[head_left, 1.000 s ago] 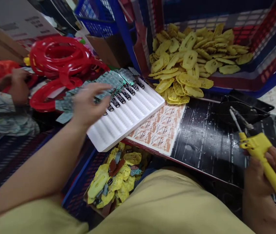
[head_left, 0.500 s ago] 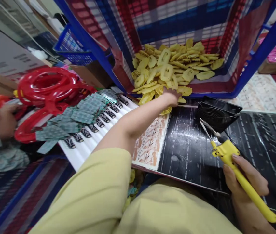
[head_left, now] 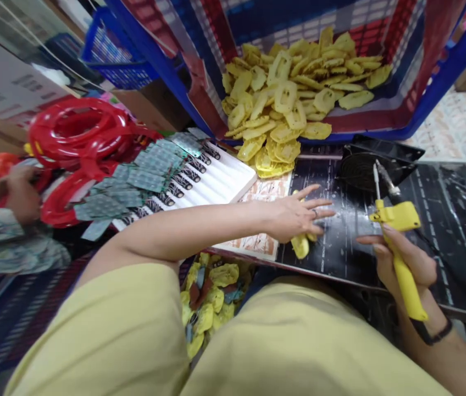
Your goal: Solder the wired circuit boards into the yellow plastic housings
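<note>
My left hand [head_left: 293, 216] is spread flat, palm down, over a yellow plastic piece [head_left: 300, 247] on the black bench mat [head_left: 334, 242]. The hand hides most of that piece, and its fingers are apart. At the right, my right hand [head_left: 408, 261] is wrapped round the handle of a yellow soldering gun [head_left: 401, 217]. Its metal tip points up and away, in front of a black fan [head_left: 367, 165]. Beyond my left hand, more yellow plastic pieces [head_left: 276, 157] spill from the mouth of a blue basket [head_left: 408, 129] lined with striped cloth.
Green circuit boards with coiled black wires [head_left: 146, 170] lie on a white ribbed tray [head_left: 228, 179]. Red plastic rings [head_left: 80, 129] are heaped at the left, beside another person's hand [head_left: 22, 192]. Yellow scraps [head_left: 206, 308] lie below the bench edge.
My left hand has drawn back from the yellow pile to the mat and opened over a yellow plastic piece. The soldering gun has tilted more upright in my right hand. The view has shifted.
</note>
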Motion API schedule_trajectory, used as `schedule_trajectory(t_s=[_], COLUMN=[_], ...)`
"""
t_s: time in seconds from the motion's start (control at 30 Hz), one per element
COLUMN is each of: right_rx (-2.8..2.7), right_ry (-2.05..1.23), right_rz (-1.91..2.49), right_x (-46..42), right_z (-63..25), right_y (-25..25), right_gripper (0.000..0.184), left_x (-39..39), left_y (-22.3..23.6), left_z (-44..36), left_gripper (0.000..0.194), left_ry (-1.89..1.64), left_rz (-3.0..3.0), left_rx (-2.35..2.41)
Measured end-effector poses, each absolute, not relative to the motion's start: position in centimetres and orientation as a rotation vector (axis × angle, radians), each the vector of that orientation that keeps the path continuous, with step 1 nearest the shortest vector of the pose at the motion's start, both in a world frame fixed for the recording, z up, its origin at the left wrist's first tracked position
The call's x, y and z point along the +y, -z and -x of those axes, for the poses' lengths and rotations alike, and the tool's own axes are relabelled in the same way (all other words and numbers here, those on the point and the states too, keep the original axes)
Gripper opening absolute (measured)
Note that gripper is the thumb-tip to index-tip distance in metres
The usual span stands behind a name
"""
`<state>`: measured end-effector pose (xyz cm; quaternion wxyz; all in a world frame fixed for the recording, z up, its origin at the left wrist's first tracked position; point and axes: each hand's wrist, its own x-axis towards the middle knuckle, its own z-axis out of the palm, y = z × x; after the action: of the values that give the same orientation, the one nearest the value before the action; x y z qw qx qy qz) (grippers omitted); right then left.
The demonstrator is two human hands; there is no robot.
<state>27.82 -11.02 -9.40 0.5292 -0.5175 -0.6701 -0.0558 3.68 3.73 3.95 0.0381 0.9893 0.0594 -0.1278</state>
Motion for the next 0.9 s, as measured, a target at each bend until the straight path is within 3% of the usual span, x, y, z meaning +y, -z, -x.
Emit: schedule_trajectory(t_s=[0.13,0.3,0.47,0.63,0.77,0.9], right_rx=[-1.691,-1.694,-1.796,-1.759,-1.833,-2.044], right_ry=[0.305,0.341,0.428,0.441,0.434,0.390], right_rz=[1.177,1.214,1.175,1.216,1.340,1.379], right_x=[-11.3,-11.6,-10.7,-9.8,-8.7,-6.8], right_z=[-27.2,-26.8,-27.3,-27.2,-27.0,-27.7], right_y=[7.8,7.4,7.1,7.4,8.2,8.9], right_gripper=[0.013,0.011,0.020,0.019,0.024,0.023], left_x=[3.6,-0.1,-2.1,1.7,0.8,-0.2], left_y=[-1.5,1.9,3.5,1.9,2.4,3.2], left_z=[-2.8,-0.6,0.4,0.3,-1.3,-1.6], left_gripper=[0.089,0.058,0.055,0.071,0.055,0.048], left_ry=[0.225,-0.032,0.091,0.244,0.009,-0.036], left_rz=[-3.061,-2.940,-2.824,-2.681,-2.732,-2.786], left_rx=[0.419,0.834,0.594,0.460,0.704,0.661])
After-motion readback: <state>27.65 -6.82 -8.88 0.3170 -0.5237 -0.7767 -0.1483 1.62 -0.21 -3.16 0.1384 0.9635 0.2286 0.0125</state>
